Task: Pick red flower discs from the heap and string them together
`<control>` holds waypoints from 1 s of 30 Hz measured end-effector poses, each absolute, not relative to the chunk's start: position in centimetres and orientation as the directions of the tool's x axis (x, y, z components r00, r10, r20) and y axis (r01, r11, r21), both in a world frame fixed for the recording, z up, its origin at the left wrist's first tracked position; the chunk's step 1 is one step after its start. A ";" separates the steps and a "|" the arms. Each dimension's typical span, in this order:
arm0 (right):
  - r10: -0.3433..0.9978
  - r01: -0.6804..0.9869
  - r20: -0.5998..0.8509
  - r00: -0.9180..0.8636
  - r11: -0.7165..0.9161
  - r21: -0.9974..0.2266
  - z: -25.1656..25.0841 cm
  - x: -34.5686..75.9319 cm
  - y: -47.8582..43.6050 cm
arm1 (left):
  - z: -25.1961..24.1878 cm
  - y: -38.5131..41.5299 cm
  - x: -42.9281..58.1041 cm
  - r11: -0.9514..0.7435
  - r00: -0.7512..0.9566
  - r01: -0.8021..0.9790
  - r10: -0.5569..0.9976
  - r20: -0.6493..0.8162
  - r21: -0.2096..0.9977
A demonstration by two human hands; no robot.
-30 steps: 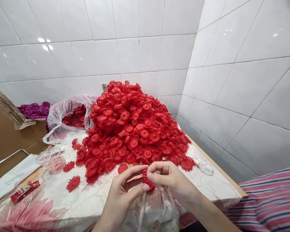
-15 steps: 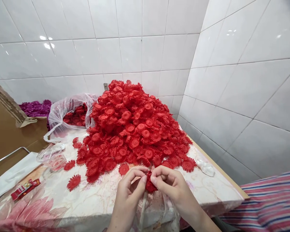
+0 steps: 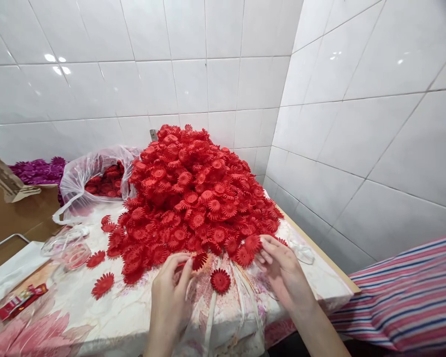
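My left hand [image 3: 173, 285] pinches a dark red artificial flower [image 3: 199, 261] between thumb and fingertips, left of the middle. Another dark red flower [image 3: 220, 281] lies face up between my hands, at the top of a whitish strip [image 3: 209, 320]. At the front right of a big heap of red artificial flowers [image 3: 193, 198], my right hand [image 3: 280, 267] has its fingertips on a brighter red flower [image 3: 252, 243]. More pale strips [image 3: 250, 297] run from under the heap toward the front edge.
A clear plastic bag [image 3: 78, 173] of dark red flowers stands back left, beside purple flowers [image 3: 40, 171] and a cardboard box [image 3: 29, 213]. Clear plastic tubs [image 3: 72, 253] and a red wrapper [image 3: 22, 301] lie on the flowered tablecloth [image 3: 134, 312]. Striped cloth [image 3: 409, 292] is at right.
My hands, together over a dark red flower before, have parted. The left has moved left with a dark red flower; the right has reached to the heap. The view has turned slightly right.
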State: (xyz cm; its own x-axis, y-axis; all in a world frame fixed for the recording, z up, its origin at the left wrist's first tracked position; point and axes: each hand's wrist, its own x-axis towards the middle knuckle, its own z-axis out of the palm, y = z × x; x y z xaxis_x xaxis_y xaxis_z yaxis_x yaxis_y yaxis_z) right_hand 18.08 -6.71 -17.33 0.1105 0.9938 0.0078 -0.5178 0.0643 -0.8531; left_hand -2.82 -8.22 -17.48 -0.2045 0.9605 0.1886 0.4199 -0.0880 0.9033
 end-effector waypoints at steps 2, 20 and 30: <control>0.999 -0.550 -0.004 0.044 0.021 -0.835 -17.7 17.5 -7.0 | -17.8 -8.0 -2.5 -0.107 -0.165 0.567 0.957 0.240 0.817; 0.750 0.217 0.655 -0.092 0.657 -0.722 -18.0 14.2 -10.4 | -15.9 -10.6 0.7 -0.099 -0.033 0.074 0.994 0.101 0.992; 0.853 0.218 0.504 0.137 0.471 -0.855 -18.1 14.6 -11.6 | -17.3 -11.5 0.7 0.051 -0.123 -0.291 0.988 -0.091 0.955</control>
State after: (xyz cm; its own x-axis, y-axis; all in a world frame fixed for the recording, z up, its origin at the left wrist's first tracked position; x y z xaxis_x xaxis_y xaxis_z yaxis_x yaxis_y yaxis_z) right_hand 14.65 -11.59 -18.14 0.1371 0.8525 0.5044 0.2176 0.4708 -0.8550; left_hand 0.66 -11.54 -17.29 -0.1226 0.9883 -0.0906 -0.2907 0.0515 0.9554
